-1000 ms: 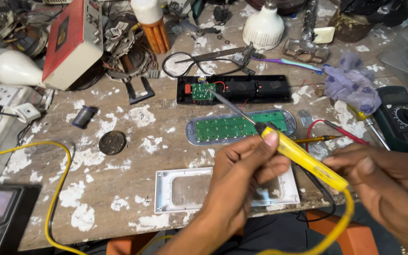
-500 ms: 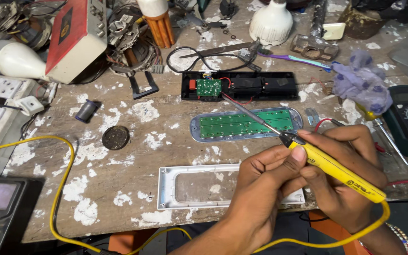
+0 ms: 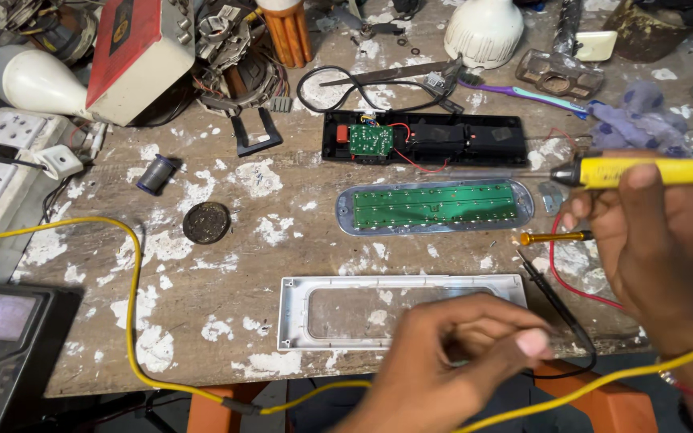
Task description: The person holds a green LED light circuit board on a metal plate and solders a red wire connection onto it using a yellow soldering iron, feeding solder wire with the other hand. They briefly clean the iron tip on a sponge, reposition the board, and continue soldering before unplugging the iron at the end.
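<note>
Here I see the bench point(image 3: 202, 321) with a green board point(image 3: 435, 205) as my landmark. Behind the board lies a black case point(image 3: 475, 138); in front of it, a white frame point(image 3: 298, 309). My right hand point(image 3: 651, 240), just right of the board, grips a yellow iron point(image 3: 643, 171), tip pointing toward the board. My left hand point(image 3: 451, 361), over the frame, curls loosely, holding nothing I can make out

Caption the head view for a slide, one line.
Right hand holds a yellow soldering iron beside a green LED board; left hand rests over a white frame.
</note>
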